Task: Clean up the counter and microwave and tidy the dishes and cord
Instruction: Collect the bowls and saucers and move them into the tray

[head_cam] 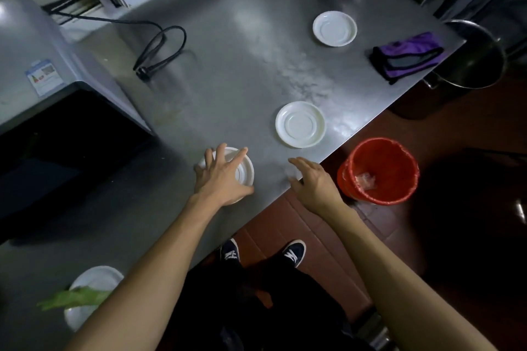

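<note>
left hand on the nearest saucer, dishes not yet gathered

the left hand (221, 172) lies over a white saucer (243, 172) near the front edge of the steel counter (222, 45), fingers spread and curved down around its rim; it looks like a grasp forming, though whether the saucer is off the surface cannot be told. the right hand (309, 179) hovers at the counter's edge just to the right, fingers apart and relaxed, holding nothing.

two more white saucers sit apart on the counter: the middle saucer (300, 124) not far beyond the hands, the far saucer (334, 28) well back. a white plate with green leaves (91, 293) rests at the near left. the black cord (159, 48) lies in a loose loop beside the microwave (34, 65), whose door hangs open. a purple cloth (406, 53) sits at the far right corner, and a red bin (377, 171) stands on the floor below the edge.

the step in hand seems to be collecting dishes. the next move likely calls for lifting this saucer cleanly and stacking it with the middle one, keeping it level; the free right hand could take the other.
</note>
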`<state>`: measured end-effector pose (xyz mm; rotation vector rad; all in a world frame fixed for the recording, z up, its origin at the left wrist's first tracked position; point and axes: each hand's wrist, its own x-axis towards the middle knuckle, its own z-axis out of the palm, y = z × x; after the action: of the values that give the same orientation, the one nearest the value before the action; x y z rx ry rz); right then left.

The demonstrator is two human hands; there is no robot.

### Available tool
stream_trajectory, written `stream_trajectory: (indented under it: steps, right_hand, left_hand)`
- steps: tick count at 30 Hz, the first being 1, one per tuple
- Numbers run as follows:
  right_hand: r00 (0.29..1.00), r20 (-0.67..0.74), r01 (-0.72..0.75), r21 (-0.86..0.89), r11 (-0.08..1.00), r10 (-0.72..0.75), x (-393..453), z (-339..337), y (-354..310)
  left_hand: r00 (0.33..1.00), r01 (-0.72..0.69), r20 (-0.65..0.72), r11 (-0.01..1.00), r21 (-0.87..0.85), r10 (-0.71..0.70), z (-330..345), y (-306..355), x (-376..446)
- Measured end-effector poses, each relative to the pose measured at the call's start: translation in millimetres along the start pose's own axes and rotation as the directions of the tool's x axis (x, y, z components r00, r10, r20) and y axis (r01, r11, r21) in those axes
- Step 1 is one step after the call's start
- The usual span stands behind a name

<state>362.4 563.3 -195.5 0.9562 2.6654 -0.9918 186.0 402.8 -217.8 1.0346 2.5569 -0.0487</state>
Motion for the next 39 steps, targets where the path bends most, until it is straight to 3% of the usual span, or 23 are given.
stream_trajectory:
  steps: [8, 20, 25, 30, 39]
  right_hand:
    - [1.0, 0.025, -0.014, -0.152, 0.988, 0.018, 35, -26, 33]
    - [0.992, 0.118, 0.007, -0.434, 0.901, 0.049, 125, -24, 23]
    - [0.985, 0.169, 0.053, -0.459, 0.887, 0.029, 149, -25, 21]
    - [0.974, 0.227, 0.128, -0.486, 0.864, -0.017, 172, -26, 34]
    - [0.929, 0.291, 0.347, -0.475, 0.809, -0.227, 191, -41, 45]
  left_hand:
    - [1.0, -0.011, -0.024, 1.0, -0.015, 0.01, -5, 41, 20]
    - [0.999, -0.003, -0.034, 0.996, -0.085, 0.0, -7, 28, 77]
    - [0.999, 0.031, -0.011, 0.995, -0.093, -0.032, -10, 25, 87]
    - [0.995, 0.098, 0.017, 0.99, -0.102, -0.096, -10, 37, 90]
    - [0.946, 0.323, 0.005, 0.94, -0.11, -0.324, -10, 77, 72]
